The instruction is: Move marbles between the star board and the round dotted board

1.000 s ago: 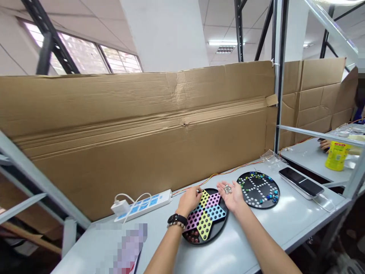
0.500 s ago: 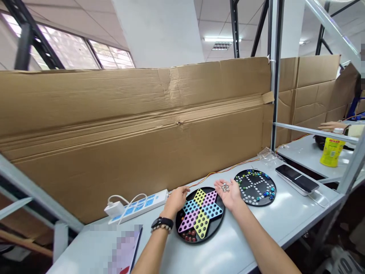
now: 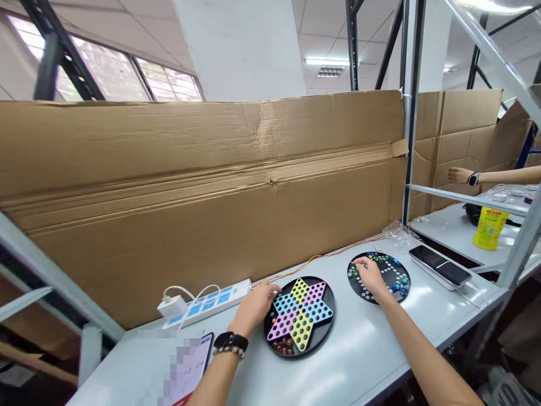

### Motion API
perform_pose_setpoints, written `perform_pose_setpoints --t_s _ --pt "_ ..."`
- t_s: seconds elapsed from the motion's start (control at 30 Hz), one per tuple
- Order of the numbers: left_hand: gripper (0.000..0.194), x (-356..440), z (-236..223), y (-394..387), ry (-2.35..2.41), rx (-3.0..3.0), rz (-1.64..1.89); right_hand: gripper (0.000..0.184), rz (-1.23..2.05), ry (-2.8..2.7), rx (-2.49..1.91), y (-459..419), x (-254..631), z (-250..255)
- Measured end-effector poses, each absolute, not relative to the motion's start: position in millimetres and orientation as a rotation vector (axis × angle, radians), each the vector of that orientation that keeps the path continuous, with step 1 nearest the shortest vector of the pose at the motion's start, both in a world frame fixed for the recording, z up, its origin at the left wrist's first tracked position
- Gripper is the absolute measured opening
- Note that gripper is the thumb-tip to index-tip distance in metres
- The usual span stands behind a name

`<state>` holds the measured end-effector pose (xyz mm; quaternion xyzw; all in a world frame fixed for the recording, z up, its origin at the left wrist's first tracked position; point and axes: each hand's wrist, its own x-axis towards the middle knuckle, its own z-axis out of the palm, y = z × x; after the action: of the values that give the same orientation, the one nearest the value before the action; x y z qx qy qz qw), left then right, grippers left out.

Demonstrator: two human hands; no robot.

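Note:
A round black Chinese checkers board (image 3: 322, 334) carries a pink, yellow and blue star with holes. Dark red marbles (image 3: 284, 345) fill its front compartment, and a few orange ones lie at its left side. My left hand (image 3: 256, 304) is at the board's upper left rim, fingers curled together; what they hold is hidden. My right hand (image 3: 371, 277) reaches palm down over a second round black board (image 3: 391, 280) with white dots. Its fingertips are pinched beside green marbles (image 3: 354, 270) at that board's left edge. Blue marbles (image 3: 399, 287) lie along the right side.
A white power strip (image 3: 211, 303) with a plugged charger stands left of the boards. A phone-like device (image 3: 440, 266) lies at right, and a tablet (image 3: 190, 369) at front left. Cardboard (image 3: 203, 225) walls the back. Beyond the metal post, a co-worker's hand (image 3: 460, 175) and a yellow bottle (image 3: 490, 228) show.
My right hand has turned from palm up with pale marbles in it to palm down, and moved right over the dotted board. My left hand stays near the star board's rim.

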<state>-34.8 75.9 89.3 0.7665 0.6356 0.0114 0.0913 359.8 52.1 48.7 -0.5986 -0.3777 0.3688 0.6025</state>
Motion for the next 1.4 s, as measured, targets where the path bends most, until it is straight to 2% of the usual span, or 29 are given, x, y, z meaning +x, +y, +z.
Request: perform_pose_setpoints --t_s 0.07,0.2,0.5,0.67,0.87,1.07,1.23,1.4 --pt "0.028 -28 92 86 1.857 2.298 -0.035 0.013 0.723 -1.036 -1.521 45 381 44" --pt "0.044 -14 99 103 1.829 2.294 -0.185 0.027 0.628 -1.176 -1.614 34 403 32" --pt "0.045 -2 115 99 1.845 2.273 -0.148 0.056 0.535 -1.031 -1.503 28 420 13" --pt "0.025 36 124 85 1.661 2.381 0.121 0.057 0.479 -0.997 -1.453 29 421 10" --pt "0.028 146 98 63 1.239 2.537 0.32 0.066 0.434 -0.999 -1.445 28 417 9" --pt "0.033 211 72 60 1.134 2.552 0.259 0.06 0.433 -1.082 -1.387 29 422 5" --pt "0.042 190 74 55 1.235 2.506 0.33 0.063 0.471 -1.131 -1.407 25 426 10" --pt "0.047 103 95 35 1.442 2.421 0.443 0.057 0.415 -1.099 -1.416 17 415 17"
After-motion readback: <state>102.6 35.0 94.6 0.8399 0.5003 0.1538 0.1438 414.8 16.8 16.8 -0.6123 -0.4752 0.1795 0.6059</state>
